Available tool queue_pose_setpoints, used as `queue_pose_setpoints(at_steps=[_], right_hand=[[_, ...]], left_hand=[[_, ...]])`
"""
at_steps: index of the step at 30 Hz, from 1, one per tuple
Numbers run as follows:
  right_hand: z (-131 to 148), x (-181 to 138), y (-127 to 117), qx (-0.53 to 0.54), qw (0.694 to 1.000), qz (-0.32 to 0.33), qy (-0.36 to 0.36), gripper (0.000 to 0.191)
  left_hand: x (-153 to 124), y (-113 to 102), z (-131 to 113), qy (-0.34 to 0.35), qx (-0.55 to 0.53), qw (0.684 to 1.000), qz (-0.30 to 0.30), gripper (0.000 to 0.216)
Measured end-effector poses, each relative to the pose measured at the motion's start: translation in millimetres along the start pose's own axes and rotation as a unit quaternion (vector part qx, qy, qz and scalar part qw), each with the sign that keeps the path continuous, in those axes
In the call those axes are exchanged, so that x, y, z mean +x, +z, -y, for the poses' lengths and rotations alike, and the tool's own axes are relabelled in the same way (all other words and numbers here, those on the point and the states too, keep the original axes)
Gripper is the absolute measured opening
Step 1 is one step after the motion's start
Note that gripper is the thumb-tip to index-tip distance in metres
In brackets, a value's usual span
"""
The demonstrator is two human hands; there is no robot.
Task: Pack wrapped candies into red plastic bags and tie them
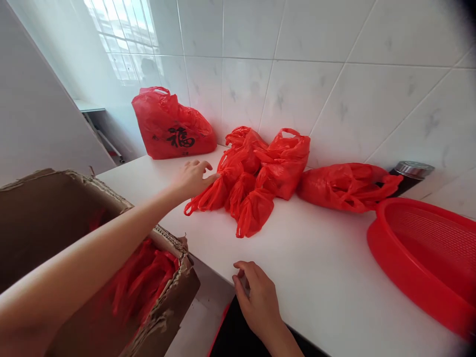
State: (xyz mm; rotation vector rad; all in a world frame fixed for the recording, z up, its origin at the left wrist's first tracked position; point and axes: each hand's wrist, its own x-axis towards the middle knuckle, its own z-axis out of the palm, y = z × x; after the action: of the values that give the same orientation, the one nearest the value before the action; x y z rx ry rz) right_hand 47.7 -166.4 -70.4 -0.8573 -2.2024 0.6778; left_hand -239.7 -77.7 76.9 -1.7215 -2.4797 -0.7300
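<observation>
Head view.

- Left hand [193,177]: arm reaches across from the near left. Fingers spread wide, closed on nothing. Fingertips touch the upper end of a knotted red bag [212,195].
- Right hand [257,296]: rests at the near edge of the white worktop [320,277]. Fingers loosely bent, empty, well apart from the bags.
- Knotted red bag: lies on the worktop at the left edge of a pile of red bags [260,178], mid-worktop, near the tiled wall [297,49].
  - Long axis is diagonal, from near-left to far-right.
  - The thin twisted tail points near-left, toward the cardboard box [174,307]. The fuller end is tucked into the pile.
- Handling, by judgement:
  - Thin plastic film, soft and crumpled, with no stiffness. It looks light, and the contents cannot be told.
  - The film is probably slippery, so a pinch on the flat side may slide.
  - The best hold looks like the twisted neck or knot, where the film bunches. The fuller bags also have handle loops on top.
  - Neighbouring bags touch and overlap, so lifting one may drag another.
- Around:
  - More red film shows inside the cardboard box, below the worktop's left edge.
  - A printed red bag [171,126] stands at the far left against the wall.
  - A long red bag [345,186] lies right of the pile, with a dark jar [409,176] behind it.
  - A red colander [420,267] sits at the far right.
</observation>
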Motion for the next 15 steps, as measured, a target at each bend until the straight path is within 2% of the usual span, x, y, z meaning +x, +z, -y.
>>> queue_pose_setpoints(at_steps=[3,6,10,15], right_hand=[[-1.6,-3.8,-2.2,0.014,1.0,-0.014,0.001,0.021],[-1.4,-4.8,-1.9,-0.001,1.0,-0.023,-0.017,0.021],[-0.5,-3.6,0.9,-0.016,0.999,-0.03,-0.037,0.02],[0.1,-3.8,1.8,-0.036,0.998,-0.029,-0.053,0.019]], left_hand=[[29.8,30.8,-17.4,-0.045,-0.013,0.998,0.043,0.055],[48.8,43.3,-14.1,-0.105,-0.05,0.989,0.095,0.047],[47.0,41.5,-1.0,-0.139,-0.106,0.974,0.142,0.039],[27.9,33.5,14.3,-0.178,-0.143,0.962,0.146,0.035]])
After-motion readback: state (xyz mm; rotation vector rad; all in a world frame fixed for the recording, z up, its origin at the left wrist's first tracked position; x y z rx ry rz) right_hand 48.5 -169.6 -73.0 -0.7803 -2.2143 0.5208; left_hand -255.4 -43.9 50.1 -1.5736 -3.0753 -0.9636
